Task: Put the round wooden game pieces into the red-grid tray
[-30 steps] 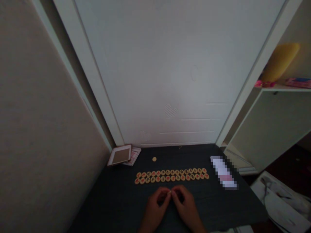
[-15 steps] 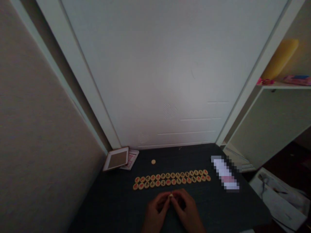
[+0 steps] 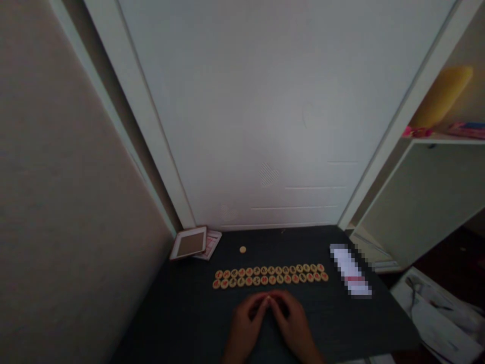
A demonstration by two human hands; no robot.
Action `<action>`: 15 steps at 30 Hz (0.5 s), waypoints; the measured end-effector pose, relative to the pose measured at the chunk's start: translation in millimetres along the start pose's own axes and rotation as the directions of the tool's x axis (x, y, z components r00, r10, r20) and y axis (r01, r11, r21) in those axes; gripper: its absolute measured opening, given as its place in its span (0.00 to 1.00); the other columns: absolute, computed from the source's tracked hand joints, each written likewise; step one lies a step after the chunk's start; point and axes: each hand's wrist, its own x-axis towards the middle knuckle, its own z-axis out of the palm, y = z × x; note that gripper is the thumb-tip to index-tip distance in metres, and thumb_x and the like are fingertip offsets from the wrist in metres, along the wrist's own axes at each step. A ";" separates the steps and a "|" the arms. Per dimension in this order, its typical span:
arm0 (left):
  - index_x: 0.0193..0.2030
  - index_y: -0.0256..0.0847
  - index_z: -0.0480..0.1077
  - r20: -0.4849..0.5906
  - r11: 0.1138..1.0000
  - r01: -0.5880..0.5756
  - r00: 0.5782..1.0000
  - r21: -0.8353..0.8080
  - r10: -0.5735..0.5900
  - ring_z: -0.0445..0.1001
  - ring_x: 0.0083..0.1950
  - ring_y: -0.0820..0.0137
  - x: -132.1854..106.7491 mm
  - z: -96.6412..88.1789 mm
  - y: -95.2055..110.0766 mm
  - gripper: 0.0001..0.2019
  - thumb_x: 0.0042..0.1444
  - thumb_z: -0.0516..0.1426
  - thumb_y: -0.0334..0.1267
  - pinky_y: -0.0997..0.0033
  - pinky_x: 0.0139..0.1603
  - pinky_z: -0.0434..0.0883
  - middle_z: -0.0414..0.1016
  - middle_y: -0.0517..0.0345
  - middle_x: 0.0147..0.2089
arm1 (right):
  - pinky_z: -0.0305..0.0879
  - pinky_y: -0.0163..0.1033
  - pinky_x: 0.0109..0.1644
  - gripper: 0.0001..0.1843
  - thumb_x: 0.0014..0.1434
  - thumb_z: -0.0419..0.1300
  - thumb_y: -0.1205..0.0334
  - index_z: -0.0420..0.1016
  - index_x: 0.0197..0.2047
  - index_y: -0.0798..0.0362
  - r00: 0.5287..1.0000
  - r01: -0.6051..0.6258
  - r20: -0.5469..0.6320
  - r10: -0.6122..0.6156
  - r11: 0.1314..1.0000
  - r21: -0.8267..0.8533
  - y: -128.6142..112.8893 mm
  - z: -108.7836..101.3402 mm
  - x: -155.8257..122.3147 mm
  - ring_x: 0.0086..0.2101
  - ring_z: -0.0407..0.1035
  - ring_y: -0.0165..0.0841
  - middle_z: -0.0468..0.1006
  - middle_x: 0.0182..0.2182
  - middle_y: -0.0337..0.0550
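1. Two bare-handed grips, the left grip (image 3: 245, 323) and the right grip (image 3: 291, 321), met at their fingertips over the dark worktop (image 3: 178, 313).
2. Both were pinched together on a small pale piece (image 3: 269, 298); only a sliver of it showed, so its full shape and any marking could not be told.
3. Just beyond the grips lay two rows of round tan wooden-looking discs (image 3: 272, 280) with red and black characters, one row behind the other.
4. Farther beyond, a little left of the grips, lay one plain round tan disc (image 3: 243, 249), apart from the rows.
5. Pieces of this sort looked light, stiff and not fragile, though probably smooth enough to slip; the rim seemed the best place to take hold, between thumb and finger.
6. Well left of the grips, a flat white-bordered panel with a brown centre (image 3: 191, 244) overlapped a pale red-lined panel (image 3: 213, 243).
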 end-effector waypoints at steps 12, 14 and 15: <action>0.45 0.40 0.79 0.022 0.987 -0.028 0.999 -0.156 0.032 0.82 0.49 0.56 -1.2 -1.2 10.2 0.20 0.55 0.62 0.55 0.59 0.53 0.78 0.84 0.47 0.48 | 0.71 0.35 0.37 0.17 0.65 0.58 0.48 0.79 0.45 0.51 0.995 0.076 -0.055 -0.077 0.997 -0.017 -3.1 3.8 -0.3 0.33 0.76 0.35 0.82 0.36 0.45; 0.45 0.40 0.79 0.035 0.991 -0.028 0.999 -0.134 0.033 0.82 0.49 0.57 -2.0 -1.7 13.9 0.21 0.55 0.62 0.56 0.59 0.54 0.77 0.84 0.47 0.47 | 0.71 0.35 0.36 0.19 0.64 0.58 0.45 0.80 0.44 0.51 0.995 0.065 -0.070 -0.065 0.998 -0.006 -5.1 3.2 0.5 0.32 0.76 0.35 0.82 0.34 0.44; 0.45 0.40 0.78 0.040 0.992 -0.024 0.999 -0.123 0.029 0.82 0.49 0.57 -2.7 -1.6 16.1 0.22 0.54 0.62 0.57 0.59 0.54 0.77 0.84 0.47 0.48 | 0.71 0.36 0.36 0.20 0.64 0.58 0.44 0.80 0.43 0.51 0.996 0.058 -0.070 -0.057 0.998 0.006 -6.4 2.5 0.8 0.32 0.76 0.35 0.83 0.34 0.44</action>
